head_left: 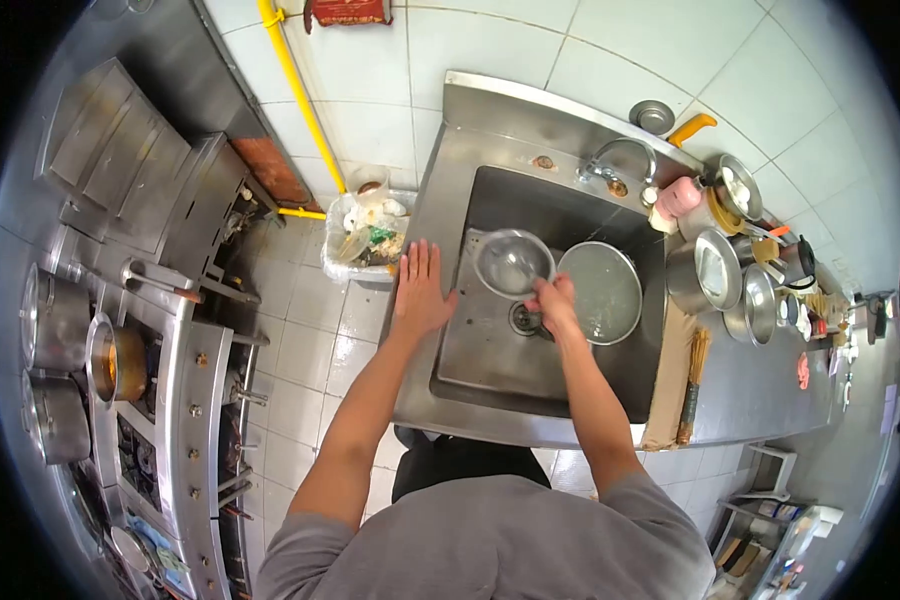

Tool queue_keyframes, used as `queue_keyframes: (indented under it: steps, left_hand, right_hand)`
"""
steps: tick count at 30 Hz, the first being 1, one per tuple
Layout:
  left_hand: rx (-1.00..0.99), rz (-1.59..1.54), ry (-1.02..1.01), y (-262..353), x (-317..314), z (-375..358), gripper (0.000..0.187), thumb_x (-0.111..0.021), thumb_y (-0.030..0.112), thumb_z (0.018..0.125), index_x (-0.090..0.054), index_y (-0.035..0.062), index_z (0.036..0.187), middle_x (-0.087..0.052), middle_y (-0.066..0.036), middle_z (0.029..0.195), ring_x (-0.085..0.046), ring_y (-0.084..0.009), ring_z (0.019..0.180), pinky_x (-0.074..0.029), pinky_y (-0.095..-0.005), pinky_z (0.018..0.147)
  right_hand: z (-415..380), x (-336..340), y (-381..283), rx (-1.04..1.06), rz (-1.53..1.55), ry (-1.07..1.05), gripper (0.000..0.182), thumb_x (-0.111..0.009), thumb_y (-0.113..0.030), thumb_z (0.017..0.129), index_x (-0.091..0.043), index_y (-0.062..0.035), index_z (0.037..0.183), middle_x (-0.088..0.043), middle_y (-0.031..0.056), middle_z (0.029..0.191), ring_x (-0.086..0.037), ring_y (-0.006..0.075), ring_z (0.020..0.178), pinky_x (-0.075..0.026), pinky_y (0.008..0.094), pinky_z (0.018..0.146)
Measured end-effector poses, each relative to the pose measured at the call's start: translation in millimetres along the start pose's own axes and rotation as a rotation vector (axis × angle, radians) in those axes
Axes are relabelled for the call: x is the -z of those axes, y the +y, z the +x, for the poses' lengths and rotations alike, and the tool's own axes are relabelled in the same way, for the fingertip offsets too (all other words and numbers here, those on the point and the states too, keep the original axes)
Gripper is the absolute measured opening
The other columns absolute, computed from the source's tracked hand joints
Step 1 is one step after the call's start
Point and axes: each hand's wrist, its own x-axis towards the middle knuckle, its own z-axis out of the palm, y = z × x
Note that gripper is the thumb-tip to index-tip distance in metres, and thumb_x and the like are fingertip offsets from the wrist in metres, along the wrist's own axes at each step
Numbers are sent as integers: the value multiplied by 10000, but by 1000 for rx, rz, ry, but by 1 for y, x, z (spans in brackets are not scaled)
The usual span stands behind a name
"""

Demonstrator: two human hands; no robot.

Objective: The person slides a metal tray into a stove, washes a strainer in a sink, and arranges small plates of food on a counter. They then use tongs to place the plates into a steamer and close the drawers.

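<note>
My right hand (555,302) grips the near right rim of a shiny metal bowl (511,262), which is held over the left part of the sink (480,365). Just right of it, a large round pan (602,295) with cloudy liquid stands in the basin. Below the bowl the drain (523,319) shows partly. My left hand (424,295) lies flat on the sink's left edge, fingers spread, holding nothing. The faucet (610,165) arches over the back of the basin.
Left of the sink stands a lined trash bin (368,270). Metal bowls and pots (705,270) crowd the right counter, beside a brush (692,385) on a cardboard strip (669,380). A stove (175,400) with large pots (60,320) runs along the far left.
</note>
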Motion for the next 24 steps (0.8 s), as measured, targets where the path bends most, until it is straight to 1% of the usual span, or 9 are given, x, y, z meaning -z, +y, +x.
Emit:
queue_keyframes:
  steps: [2,4,7,12,13,16,17,20,24]
  left_hand:
    - [-1,23,2,2,-5,30,914,-611,421,835,-170,-14,1507,-140,-237,1574,-89,-361,1475,-53,-462,1198]
    - [-10,37,17,-1,-11,57,914,-609,425,838,-164,3,1514,-142,-237,1574,-89,-363,1475,-48,-459,1198]
    - [-6,36,46,0,-17,76,909,-606,443,847,-155,41,1526,-146,-232,1575,-92,-367,1473,-52,-460,1198]
    - [-32,-153,163,-1,-21,75,739,-609,390,875,-326,55,1470,-302,-186,1532,-221,-325,1446,-123,-449,1188]
    - [-15,-220,323,1,-28,78,600,-666,302,842,-471,60,1354,-445,-159,1430,-353,-316,1371,-224,-459,1149]
    - [190,-363,182,47,-18,100,428,-689,194,827,-567,16,1196,-566,-182,1259,-509,-361,1211,-377,-445,1046]
    - [25,-537,299,65,-36,113,277,-678,99,806,-622,9,1063,-626,-174,1089,-592,-359,1055,-462,-412,940]
    - [-208,-910,71,164,-35,149,193,-637,78,867,-648,-1,1043,-676,-132,1019,-648,-254,956,-513,-350,849]
    - [96,-1643,-296,279,-46,220,154,-604,124,942,-669,-2,1002,-680,-82,898,-626,-119,808,-519,-288,732]
  right_hand:
    - [-10,-47,-63,262,-71,116,293,-575,20,804,-431,-29,1055,-548,125,890,-622,266,717,-539,362,466]
    - [21,-57,-92,1075,-660,409,314,-608,0,758,-434,-23,1018,-550,184,918,-597,382,766,-522,459,618]
    - [6,-49,-152,1018,-629,461,276,-601,31,719,-487,3,969,-542,250,1003,-554,476,810,-480,502,725]
    - [48,80,-94,784,-805,478,118,-619,-23,721,-503,3,719,-596,215,836,-584,439,803,-466,514,720]
    - [52,109,-64,625,-815,462,129,-630,-32,720,-505,-3,734,-602,212,835,-593,429,802,-476,503,722]
    - [37,155,-22,335,-779,470,143,-651,-54,734,-530,-17,799,-620,191,826,-609,407,801,-496,479,738]
    - [37,164,-17,274,-760,480,147,-656,-60,741,-542,-21,824,-625,182,822,-613,401,801,-500,473,745]
    - [74,169,-27,960,-786,687,215,-688,-94,765,-580,-24,936,-650,132,821,-645,340,784,-517,419,751]
    - [113,134,-89,138,433,29,169,-590,-94,900,-611,-17,1049,-656,34,852,-629,170,760,-507,330,726]
